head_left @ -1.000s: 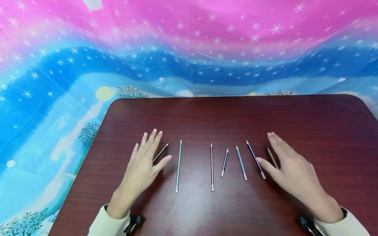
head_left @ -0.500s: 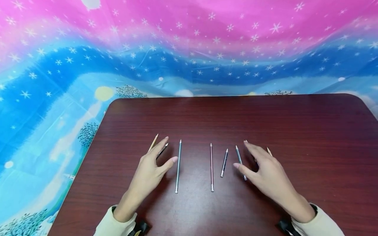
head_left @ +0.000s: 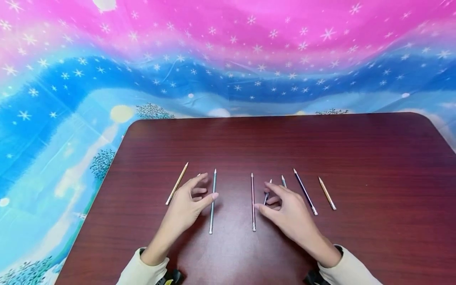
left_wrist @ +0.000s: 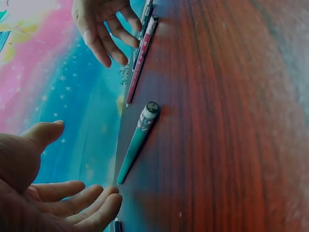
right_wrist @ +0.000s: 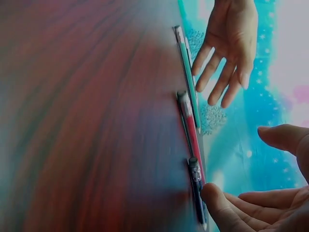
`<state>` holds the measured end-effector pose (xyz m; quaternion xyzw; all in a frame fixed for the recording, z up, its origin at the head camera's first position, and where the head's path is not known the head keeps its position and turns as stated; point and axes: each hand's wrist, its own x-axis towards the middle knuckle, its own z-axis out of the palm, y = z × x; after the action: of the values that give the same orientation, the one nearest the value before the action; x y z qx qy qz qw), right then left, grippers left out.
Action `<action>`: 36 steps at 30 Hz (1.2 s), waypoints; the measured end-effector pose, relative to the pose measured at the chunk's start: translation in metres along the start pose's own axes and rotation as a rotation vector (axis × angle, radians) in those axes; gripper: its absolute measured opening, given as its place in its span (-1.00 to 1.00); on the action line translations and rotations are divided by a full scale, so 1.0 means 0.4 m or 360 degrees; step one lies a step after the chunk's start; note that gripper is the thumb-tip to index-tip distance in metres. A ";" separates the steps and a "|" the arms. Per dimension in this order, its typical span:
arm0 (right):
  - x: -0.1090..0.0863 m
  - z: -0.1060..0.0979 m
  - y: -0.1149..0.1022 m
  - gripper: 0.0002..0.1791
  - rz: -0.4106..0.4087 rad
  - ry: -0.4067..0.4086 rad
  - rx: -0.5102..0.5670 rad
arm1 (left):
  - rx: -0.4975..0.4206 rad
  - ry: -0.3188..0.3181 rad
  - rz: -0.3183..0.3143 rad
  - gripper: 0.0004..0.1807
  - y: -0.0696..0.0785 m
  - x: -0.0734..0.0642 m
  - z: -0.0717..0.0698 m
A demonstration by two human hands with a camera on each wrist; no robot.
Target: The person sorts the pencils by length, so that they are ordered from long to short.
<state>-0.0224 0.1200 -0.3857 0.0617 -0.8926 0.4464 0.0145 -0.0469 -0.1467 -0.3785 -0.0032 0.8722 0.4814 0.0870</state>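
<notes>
My left hand (head_left: 184, 206) hovers beside the long teal pencil (head_left: 212, 211), thumb reaching over it and fingers loosely bent around nothing. Beneath that hand a short dark pencil is mostly covered. My right hand (head_left: 293, 209) is over a short dark blue pencil (right_wrist: 197, 195), with its thumb near the long red pencil (head_left: 253, 202). In the right wrist view its thumb and fingers stand apart. Part of a shorter teal pencil (head_left: 283, 181) shows behind the right hand. All these pencils lie on the table, points away from me.
A yellow pencil (head_left: 177, 183) lies left of the left hand. To the right are a long dark blue pencil (head_left: 304, 192) and a short tan one (head_left: 326, 193). Beyond the dark red-brown table (head_left: 270, 138) hangs a pink and blue snowflake cloth (head_left: 228, 59).
Both hands have moved inward, the right one much farther, from the tan pencil to the short dark blue one. The yellow pencil and the right-hand pencils are uncovered. The pencils themselves lie as before.
</notes>
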 end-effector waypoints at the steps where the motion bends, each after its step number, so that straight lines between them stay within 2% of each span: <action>1: 0.001 0.006 -0.003 -0.36 0.0004 0.0005 0.0002 | 0.0005 -0.0002 -0.0023 -0.26 -0.001 0.000 0.001; 6: 0.005 0.029 -0.019 -0.39 0.0032 0.0020 0.0016 | 0.0033 -0.0016 -0.0116 -0.30 -0.003 0.003 0.002; 13: 0.017 0.054 -0.035 -0.42 0.0096 0.0000 -0.0015 | -0.0056 -0.0048 -0.0154 -0.35 -0.010 0.012 0.014; 19: 0.018 0.065 -0.040 -0.43 0.0105 0.0030 -0.0076 | 0.0018 -0.0049 -0.0178 -0.39 -0.010 0.018 0.024; 28: 0.025 0.085 -0.038 -0.44 0.0097 0.0038 -0.0151 | 0.0072 -0.0037 -0.0170 -0.41 -0.008 0.030 0.027; 36: 0.039 0.096 -0.038 -0.47 0.0034 0.0053 -0.0375 | 0.0104 -0.0017 -0.0144 -0.50 -0.012 0.043 0.034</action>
<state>-0.0348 0.0789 -0.3954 0.0426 -0.9391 0.3394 0.0317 -0.0613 -0.1364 -0.3923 -0.0372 0.8858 0.4484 0.1135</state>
